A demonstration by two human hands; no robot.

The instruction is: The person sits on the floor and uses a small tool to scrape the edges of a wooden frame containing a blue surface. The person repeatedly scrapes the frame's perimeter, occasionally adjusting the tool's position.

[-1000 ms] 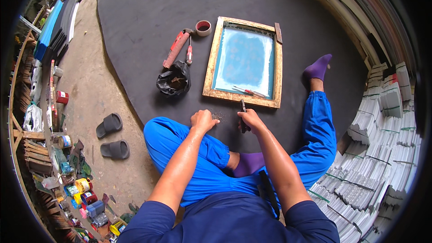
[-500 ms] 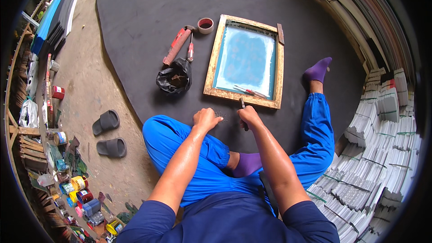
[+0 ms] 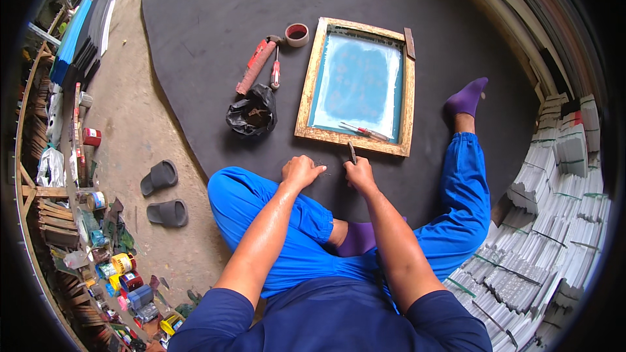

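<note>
A wooden screen-printing frame point(image 3: 408, 111) with blue mesh point(image 3: 355, 85) lies flat on the black mat in front of me. My right hand point(image 3: 359, 173) is closed around a dark tool that looks like pliers point(image 3: 352, 152), its tip close to the frame's near edge. Left of it, just short of the frame, my left hand point(image 3: 302, 171) is curled with the thumb pointing right. Tiny bits lie near that thumb; whether the fingers hold any is hidden. A red-handled screwdriver point(image 3: 365, 132) rests at the near end of the mesh.
Left of the frame lie a tape roll point(image 3: 297, 35), a red-handled hammer point(image 3: 256, 68), another screwdriver point(image 3: 276, 73) and an open black plastic bag point(image 3: 252, 114). Dark slippers point(image 3: 167, 213) sit on the floor. Bundled white stacks point(image 3: 521, 267) line the right; paint cans point(image 3: 124, 262) crowd the left.
My right hand has turned slightly, and the lower end of its tool no longer shows. My left hand stays almost in place. The view has shifted a little.
</note>
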